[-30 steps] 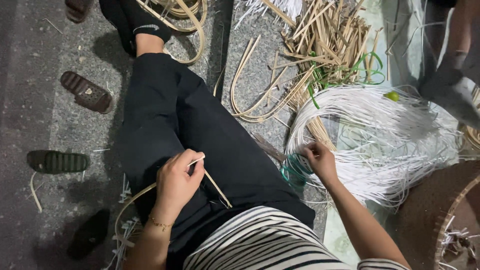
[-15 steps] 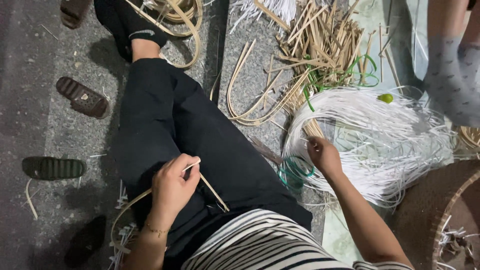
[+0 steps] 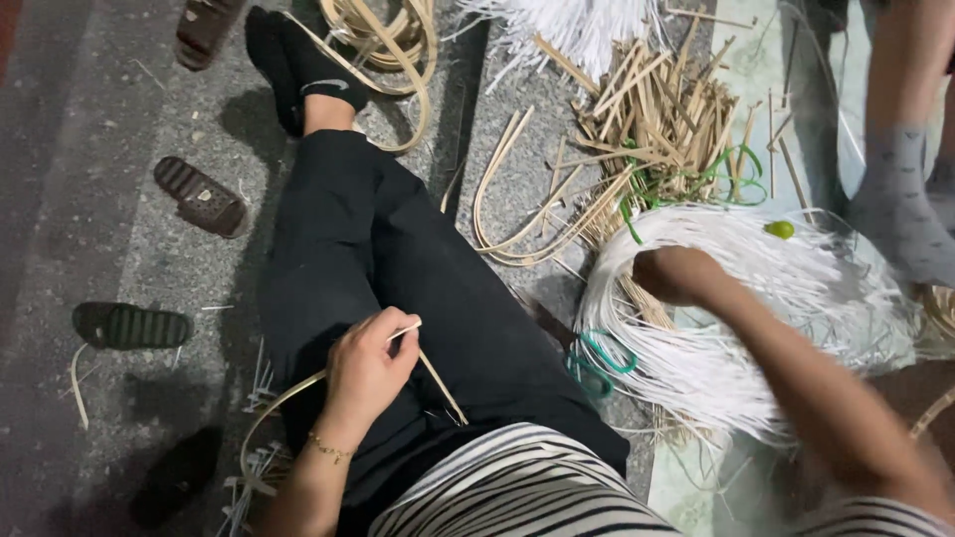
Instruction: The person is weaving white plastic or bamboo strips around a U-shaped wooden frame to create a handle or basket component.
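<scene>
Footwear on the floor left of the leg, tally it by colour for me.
Brown sandal and another: 2
Dark green sandal: 1
Black shoe, in shadow: 1
Total: 4

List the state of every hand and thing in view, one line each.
left hand: closed around a thin cane strip, over the lap
right hand: fist closed in the white strands
white strands: loose coiled bundle on the floor
tan strips: scattered pile
sandals: lying apart, unworn
</scene>
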